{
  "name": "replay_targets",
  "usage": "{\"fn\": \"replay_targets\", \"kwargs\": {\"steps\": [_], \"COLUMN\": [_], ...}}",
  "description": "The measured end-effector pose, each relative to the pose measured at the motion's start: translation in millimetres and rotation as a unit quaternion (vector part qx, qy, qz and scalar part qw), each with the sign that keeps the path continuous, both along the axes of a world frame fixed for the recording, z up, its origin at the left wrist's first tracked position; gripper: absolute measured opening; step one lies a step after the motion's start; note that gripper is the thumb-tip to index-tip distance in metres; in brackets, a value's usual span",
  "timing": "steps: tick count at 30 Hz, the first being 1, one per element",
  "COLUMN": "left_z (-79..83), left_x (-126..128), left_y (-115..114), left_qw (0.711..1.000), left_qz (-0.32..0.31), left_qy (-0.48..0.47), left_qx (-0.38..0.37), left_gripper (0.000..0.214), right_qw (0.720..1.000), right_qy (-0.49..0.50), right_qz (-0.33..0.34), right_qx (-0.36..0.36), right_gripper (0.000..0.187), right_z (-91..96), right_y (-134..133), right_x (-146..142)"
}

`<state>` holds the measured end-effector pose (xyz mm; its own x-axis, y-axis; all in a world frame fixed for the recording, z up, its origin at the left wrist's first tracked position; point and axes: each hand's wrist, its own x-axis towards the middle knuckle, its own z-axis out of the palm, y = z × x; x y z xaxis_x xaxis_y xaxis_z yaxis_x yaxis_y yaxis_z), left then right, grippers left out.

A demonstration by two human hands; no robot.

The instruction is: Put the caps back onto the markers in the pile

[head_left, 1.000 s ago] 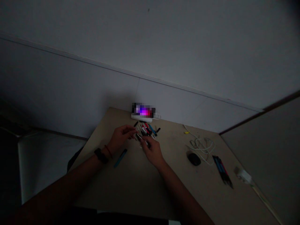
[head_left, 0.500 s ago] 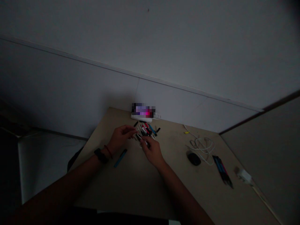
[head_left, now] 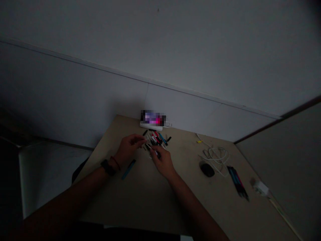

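Observation:
Over the back of the desk, my right hand (head_left: 163,161) is closed around a pen (head_left: 148,146), its slim pale end pointing toward my left hand. My left hand (head_left: 130,144) pinches thumb and fingertips together just left of it; whatever is between them is too small and dark to name. Right behind both hands lies a loose pile of pen parts (head_left: 156,136) in white, black, red and blue. A blue pen with a dark end (head_left: 128,169) rests on the desk below my left hand.
A blurred-out lit screen (head_left: 152,117) stands on a white base (head_left: 151,126) against the wall. Rightward on the desk (head_left: 140,204) are a black computer mouse (head_left: 207,169), a coiled white cable (head_left: 218,155), a row of blue, red and black pens (head_left: 237,183) and a white plug (head_left: 262,188).
Both hands hold almost the same pose over the desk. The whole view has shifted very slightly; nothing is visibly picked up or let go.

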<state>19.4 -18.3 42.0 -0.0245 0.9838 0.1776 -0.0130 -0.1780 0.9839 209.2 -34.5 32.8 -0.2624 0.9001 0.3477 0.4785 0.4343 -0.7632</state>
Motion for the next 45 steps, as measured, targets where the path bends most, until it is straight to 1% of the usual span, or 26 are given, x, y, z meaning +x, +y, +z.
{"fn": "replay_targets", "kwargs": {"steps": [6,12,17,23,25,31,39,45], "left_z": [-3.5,-2.0,-1.1,-4.3,-5.6,-8.8,-7.2,-4.4], "left_x": [0.4,0.0,2.5,5.9,6.3,7.0,9.1,9.4], "left_y": [0.0,-0.1,-2.4,-5.7,-5.6,-4.0,-6.6,-8.3], "left_qw": [1.0,1.0,1.0,0.997,0.997,0.997,0.995,0.994], "left_qz": [-0.003,0.008,-0.018,-0.045,-0.054,-0.072,-0.091,-0.095], "left_qy": [0.014,0.004,0.023,0.066,0.061,0.007,0.014,0.037], "left_qx": [0.012,0.01,-0.001,0.003,0.0,-0.027,-0.038,-0.036], "left_gripper": [0.034,0.035,0.032,0.027,0.027,0.033,0.028,0.027], "right_qw": [1.0,1.0,1.0,1.0,1.0,1.0,1.0,1.0], "right_qy": [0.0,-0.003,-0.002,0.001,0.005,0.021,0.013,0.014], "right_qz": [-0.001,-0.004,-0.006,0.001,0.006,0.013,-0.01,0.001], "right_qx": [-0.006,-0.003,-0.007,-0.004,-0.001,0.001,-0.004,-0.01], "right_gripper": [0.025,0.025,0.024,0.025,0.025,0.026,0.025,0.025], "right_z": [0.6,-0.5,-0.3,0.4,1.0,4.8,5.8,5.3], "right_y": [0.5,0.9,1.7,1.3,0.5,-2.2,-2.9,-4.3], "right_x": [-0.2,0.8,0.2,-0.4,-0.5,-1.4,-2.1,-1.4]}}
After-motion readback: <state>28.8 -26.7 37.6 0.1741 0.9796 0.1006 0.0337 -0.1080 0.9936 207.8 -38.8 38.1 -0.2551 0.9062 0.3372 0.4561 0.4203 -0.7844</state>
